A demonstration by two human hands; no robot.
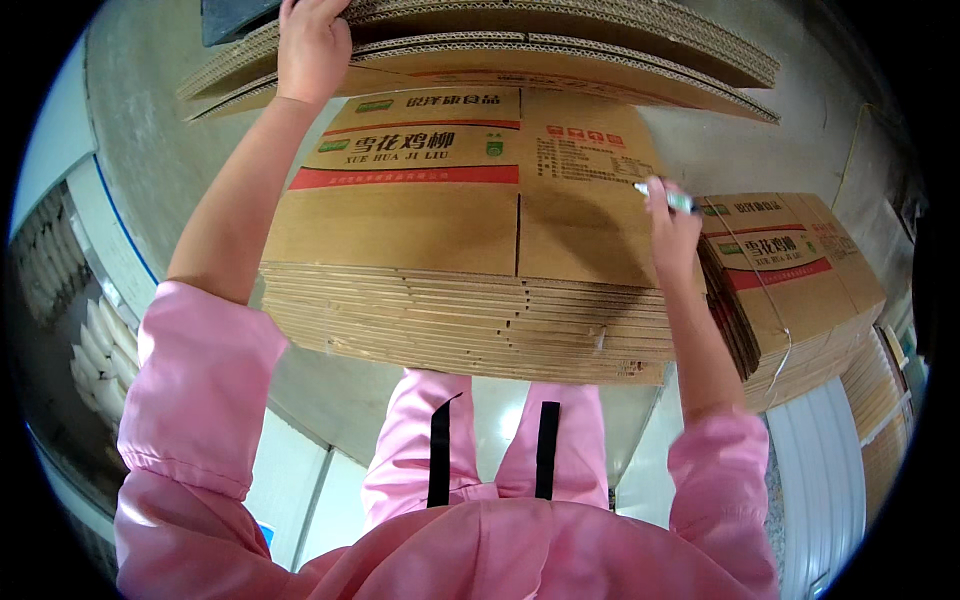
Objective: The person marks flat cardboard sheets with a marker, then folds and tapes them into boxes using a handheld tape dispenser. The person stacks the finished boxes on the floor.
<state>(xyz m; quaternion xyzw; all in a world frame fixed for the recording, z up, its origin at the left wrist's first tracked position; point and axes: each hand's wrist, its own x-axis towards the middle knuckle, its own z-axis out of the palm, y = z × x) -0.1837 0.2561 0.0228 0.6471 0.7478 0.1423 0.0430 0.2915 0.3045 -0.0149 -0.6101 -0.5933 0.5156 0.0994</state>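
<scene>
In front of me lies a stack of flattened cardboard cartons [400, 225], brown with red bands and dark and green print. Beyond it, several flat cartons [560, 65] show their corrugated edges, tilted up. My left hand [315, 50] is closed at the left part of these tilted cartons; its fingertips are partly cut off by the picture's top edge. My right hand [676, 228] is closed around a marker pen [668, 198] with a white and green barrel and a dark end. The pen is over the right side of the stack's top carton, near its small print.
A second stack of flattened cartons [785, 265], tied with a string, stands at the right. Below it are a pale ribbed panel [815, 480] and more cardboard [875, 400]. White packed bundles [105, 345] lie at the far left. A dark grey object [235, 18] is at the top left.
</scene>
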